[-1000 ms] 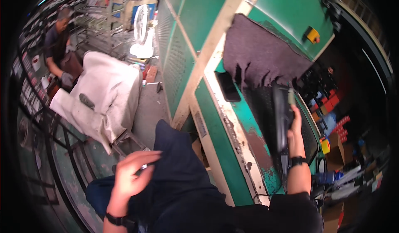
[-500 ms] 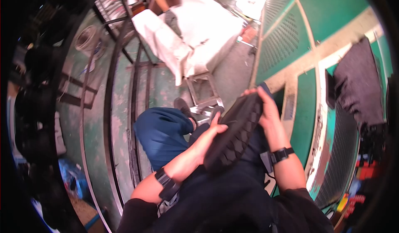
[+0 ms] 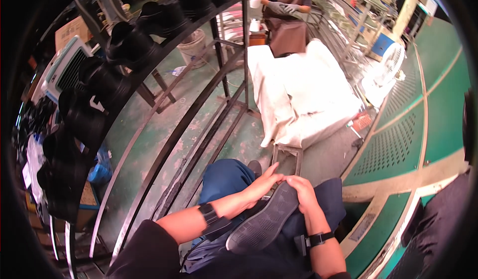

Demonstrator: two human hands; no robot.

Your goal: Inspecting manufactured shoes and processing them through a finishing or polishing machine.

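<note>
A black shoe lies over my lap, its dark grey patterned sole turned up toward me and its near end resting by my body. My right hand is closed round the shoe's far end from the right. At the same end, my left hand holds the shoe from the left, its thumb raised and its fingertips partly hidden against the edge. Both wrists wear black bands. The shoe's upper is mostly out of sight underneath.
Black shoes line a curved metal rack on my left. A white cloth covers a table ahead, with a gloved co-worker behind it. Green perforated panels stand on the right, near a white fan. A bucket sits beyond the rack.
The shoe has turned so its sole faces up, and it is lower in view. My hands have come together at its far end. The view has swung leftward and up, showing more rack and the co-worker.
</note>
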